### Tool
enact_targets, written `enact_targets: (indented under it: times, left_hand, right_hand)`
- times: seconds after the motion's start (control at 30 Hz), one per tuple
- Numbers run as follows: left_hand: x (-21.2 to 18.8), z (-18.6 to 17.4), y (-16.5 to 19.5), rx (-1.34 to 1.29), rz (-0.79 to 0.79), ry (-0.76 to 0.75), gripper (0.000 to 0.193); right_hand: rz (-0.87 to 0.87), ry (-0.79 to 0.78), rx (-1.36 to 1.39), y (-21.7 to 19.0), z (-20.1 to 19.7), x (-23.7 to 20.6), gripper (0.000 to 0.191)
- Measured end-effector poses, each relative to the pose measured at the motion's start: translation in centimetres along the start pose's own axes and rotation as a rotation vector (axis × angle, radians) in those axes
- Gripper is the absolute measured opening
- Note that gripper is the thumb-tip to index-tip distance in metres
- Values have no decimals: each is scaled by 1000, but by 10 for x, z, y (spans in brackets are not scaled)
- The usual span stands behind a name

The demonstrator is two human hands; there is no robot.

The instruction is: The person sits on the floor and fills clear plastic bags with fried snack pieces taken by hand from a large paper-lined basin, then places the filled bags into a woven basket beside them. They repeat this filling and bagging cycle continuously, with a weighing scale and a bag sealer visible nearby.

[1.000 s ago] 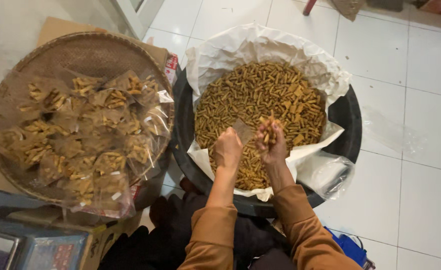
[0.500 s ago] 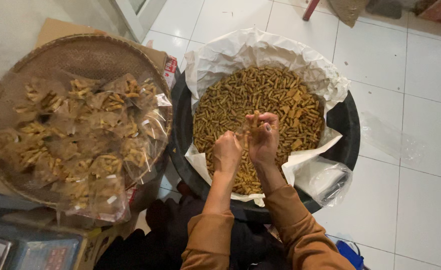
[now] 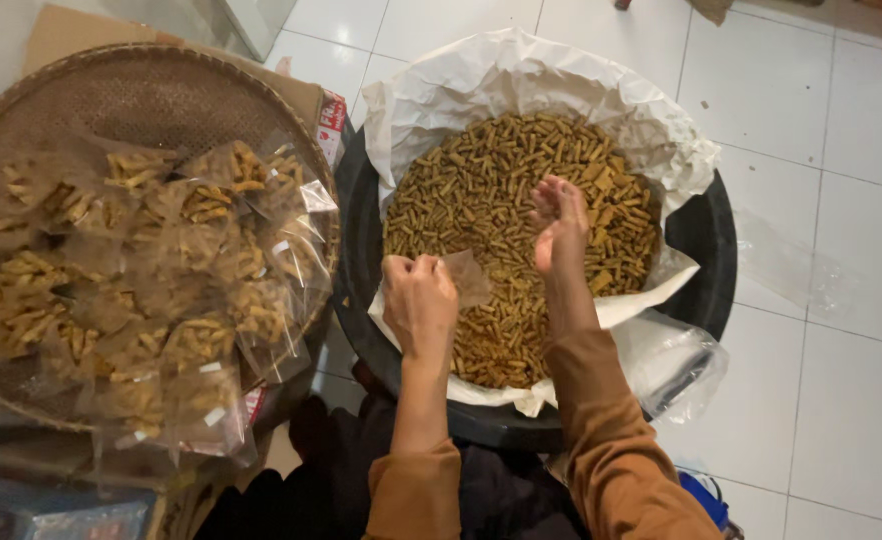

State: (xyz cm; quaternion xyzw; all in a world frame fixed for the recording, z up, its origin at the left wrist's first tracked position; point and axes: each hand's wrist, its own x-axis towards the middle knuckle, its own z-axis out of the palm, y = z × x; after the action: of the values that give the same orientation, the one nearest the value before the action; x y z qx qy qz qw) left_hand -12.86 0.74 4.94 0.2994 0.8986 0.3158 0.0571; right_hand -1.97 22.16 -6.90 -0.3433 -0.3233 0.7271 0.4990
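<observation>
A black round basin (image 3: 706,235) lined with crumpled white paper (image 3: 521,75) holds a heap of short golden-brown snack sticks (image 3: 491,190). My left hand (image 3: 419,300) hovers over the near part of the heap, pinching a small clear plastic bag (image 3: 469,277) that holds some sticks. My right hand (image 3: 561,225) is raised edge-on over the middle of the heap, fingers loosely cupped; what lies in its palm is hidden. Both forearms wear brown sleeves.
At the left, a round woven tray (image 3: 151,95) carries several filled clear bags of the same sticks (image 3: 151,280), resting on a cardboard box (image 3: 71,25). A loose clear plastic bag (image 3: 676,365) lies by the basin's near right rim. White floor tiles (image 3: 841,130) surround everything.
My right hand had a pinch of sticks above the bag; it has since lifted away to the right with fingers loosened. My left hand stays on the bag.
</observation>
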Motion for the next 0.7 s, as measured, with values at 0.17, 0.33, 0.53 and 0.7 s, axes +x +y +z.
enact_targets:
  times: [0.17, 0.33, 0.53, 0.7]
  left_hand:
    - [10, -18, -12, 53, -99, -51, 18]
    - [13, -30, -15, -28, -75, -12, 20]
    - [23, -35, -3, -48, -169, -39, 21]
    - [31, -36, 3, -154, -180, 27, 20]
  right_hand:
    - [138, 317, -563, 63, -48, 74, 48]
    - [73, 186, -1477, 84, -62, 111, 69]
    - [371, -37, -1896, 150, -43, 61, 100]
    - [759, -593, -1094, 143, -62, 57, 81]
